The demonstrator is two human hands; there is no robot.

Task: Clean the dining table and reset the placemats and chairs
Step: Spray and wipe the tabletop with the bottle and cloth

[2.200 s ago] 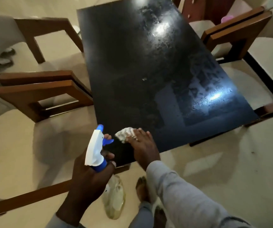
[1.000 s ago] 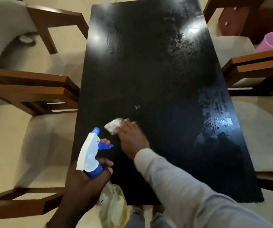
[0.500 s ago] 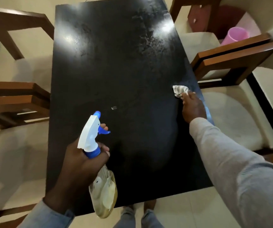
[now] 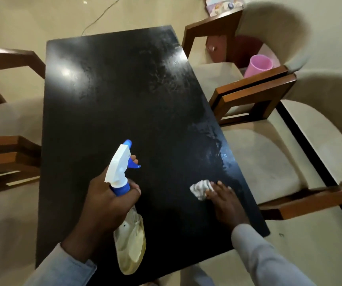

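Black counter (image 4: 108, 104) mid-frame, wet smears twd rt edge. Cushioned wooden chairs (image 4: 269, 153) both sides. Pink cup (image 4: 257, 66) on far rt chair. Spray bottle (image 4: 124, 203) over near end — left hand (image 4: 104, 205) fingers clamped on neck. Right hand (image 4: 225, 201) flat, fingers straight, pressing crumpled cloth (image 4: 200, 188) onto counter nr rt edge.

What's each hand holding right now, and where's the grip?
The left hand grips the spray bottle round its neck, below the white trigger head. The right hand presses a crumpled cloth flat onto the table under straight fingers.
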